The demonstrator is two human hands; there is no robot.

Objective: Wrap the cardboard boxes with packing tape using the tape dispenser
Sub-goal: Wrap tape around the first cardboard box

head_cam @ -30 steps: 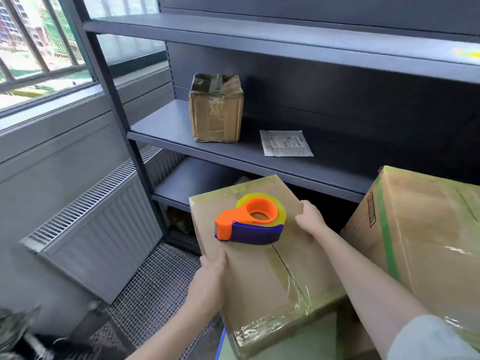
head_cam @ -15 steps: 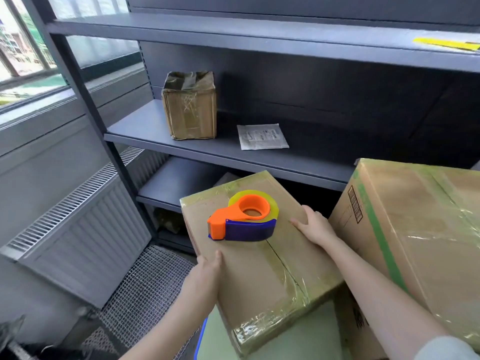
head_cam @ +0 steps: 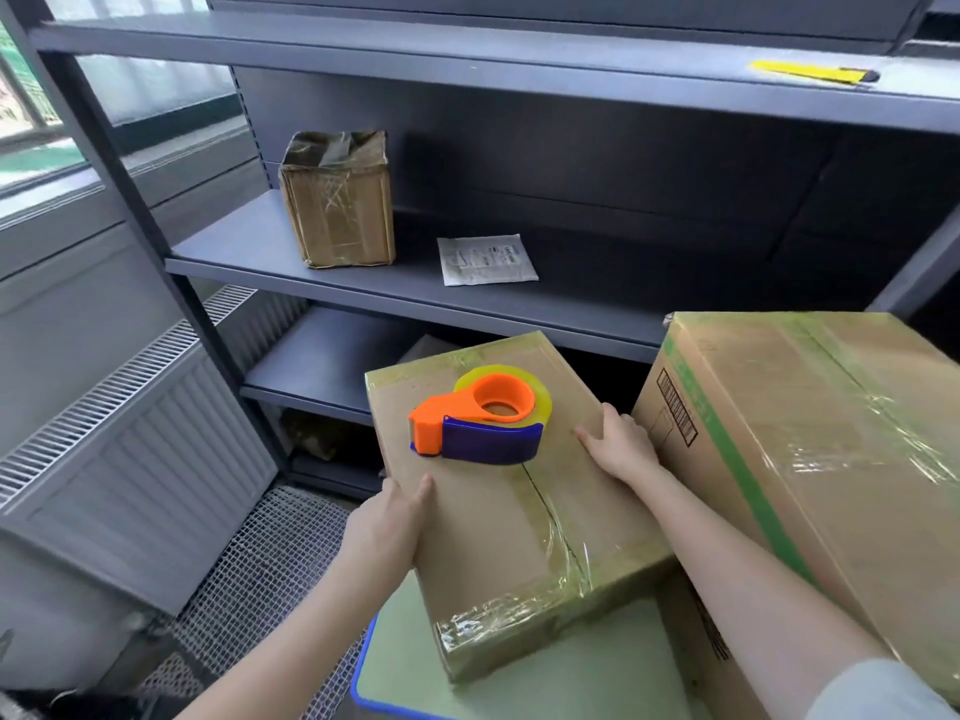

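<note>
2 hands on the taped box (head_cam: 498, 517) at lower center: left hand (head_cam: 387, 527) gripping its left edge, right hand (head_cam: 621, 446) clasping the right edge. Tape dispenser (head_cam: 480, 415) resting on top.

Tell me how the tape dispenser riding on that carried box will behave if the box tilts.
The tape dispenser lies loose on its flat side, so it would probably slide rather than roll. Glossy tape covers much of the box top, likely slippery. Both hands grip the box's edges; neither steadies it.

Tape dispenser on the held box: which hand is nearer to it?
Left, narrowly. The left hand grips the box edge just below the tape dispenser; the right hand holds the opposite edge, off to its right.
</note>
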